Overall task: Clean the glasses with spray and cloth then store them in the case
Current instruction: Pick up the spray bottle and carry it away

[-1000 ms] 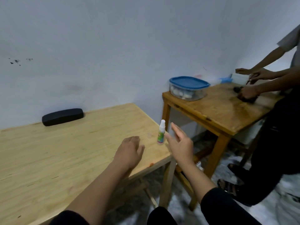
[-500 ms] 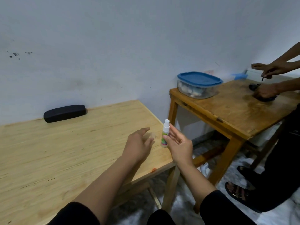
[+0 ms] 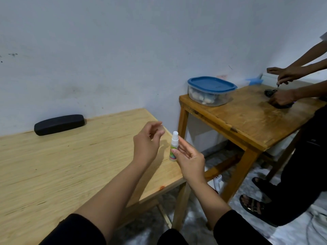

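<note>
A small white spray bottle (image 3: 173, 147) with a green label stands near the right edge of the light wooden table (image 3: 53, 170). My right hand (image 3: 192, 160) grips it, thumb on the label and fingers behind. My left hand (image 3: 147, 140) hovers just left of the bottle, raised off the table with its fingers curled. The fingertips are blurred, so I cannot tell whether they pinch anything. A shut black glasses case (image 3: 59, 124) lies at the back of the table by the wall. No glasses or cloth are in view.
A darker wooden table (image 3: 247, 124) stands to the right, carrying a clear box with a blue lid (image 3: 211, 84). Another person's hands (image 3: 283, 98) work on small dark objects there, and their sandalled feet (image 3: 254, 206) are on the floor.
My left hand rose from the table and curled its fingers beside the bottle. My right hand closed in from the right and took hold of the bottle.
</note>
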